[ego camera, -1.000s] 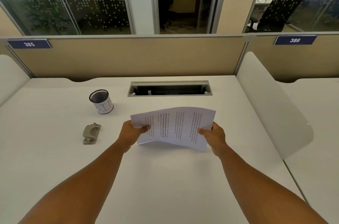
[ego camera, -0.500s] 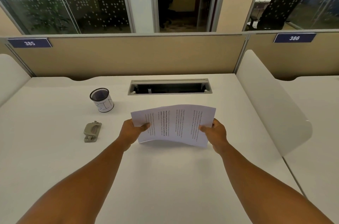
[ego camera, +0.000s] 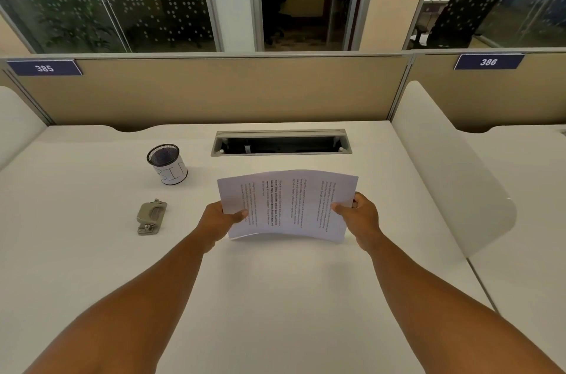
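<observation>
A white printed sheet of paper [ego camera: 288, 205] is held sideways above the white desk [ego camera: 275, 297], bowed upward in the middle. My left hand [ego camera: 219, 220] pinches its left edge, thumb on top. My right hand [ego camera: 360, 217] pinches its right edge the same way. The text lines run vertically from my view. Both forearms reach in from the bottom of the frame.
A black mesh cup [ego camera: 167, 163] with a white label stands at the left. A grey hole punch [ego camera: 151, 216] lies in front of it. An open cable tray [ego camera: 281, 143] is set into the desk's back. A white divider [ego camera: 453, 165] bounds the right side.
The sheet and both hands have barely shifted; the paper's bow has flattened slightly. The view has tilted a little.
</observation>
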`<state>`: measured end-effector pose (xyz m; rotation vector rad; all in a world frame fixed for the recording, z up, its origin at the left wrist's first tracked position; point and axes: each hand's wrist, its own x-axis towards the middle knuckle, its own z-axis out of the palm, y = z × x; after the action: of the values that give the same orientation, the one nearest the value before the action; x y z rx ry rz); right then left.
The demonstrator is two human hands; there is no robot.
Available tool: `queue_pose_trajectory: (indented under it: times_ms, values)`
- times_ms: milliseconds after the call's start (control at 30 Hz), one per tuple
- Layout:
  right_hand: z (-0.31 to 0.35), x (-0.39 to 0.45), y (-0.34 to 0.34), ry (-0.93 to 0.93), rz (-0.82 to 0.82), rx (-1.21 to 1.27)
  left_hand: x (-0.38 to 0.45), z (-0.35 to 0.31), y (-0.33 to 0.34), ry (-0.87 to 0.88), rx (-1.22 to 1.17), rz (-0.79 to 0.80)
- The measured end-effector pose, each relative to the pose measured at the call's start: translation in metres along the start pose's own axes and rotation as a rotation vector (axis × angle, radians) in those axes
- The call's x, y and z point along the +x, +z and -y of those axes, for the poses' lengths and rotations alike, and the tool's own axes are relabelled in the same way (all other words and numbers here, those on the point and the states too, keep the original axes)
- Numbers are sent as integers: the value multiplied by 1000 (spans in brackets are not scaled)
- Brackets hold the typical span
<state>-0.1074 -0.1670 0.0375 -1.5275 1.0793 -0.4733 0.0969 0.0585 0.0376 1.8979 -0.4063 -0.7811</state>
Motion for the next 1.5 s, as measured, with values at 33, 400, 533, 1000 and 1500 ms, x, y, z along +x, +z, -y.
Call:
queue_pose_trajectory:
  times_ms: [33, 400, 533, 1000, 1500]
  values:
    - [-1, -1, 0, -1, -4, -2, 0, 3, 0, -17, 27, 28]
    - [11, -5, 4, -91, -111, -22, 1, -3, 2, -14, -45, -56]
    - [14, -3, 0, -82, -133, 57, 3, -9, 0, 1, -102, -103]
    - [14, -2, -7, 96, -192, 352, 5, -12, -5, -50, -510, -208]
    - [23, -5, 17, 168, -70, 696, 3, -49, 27, 47, -604, -113]
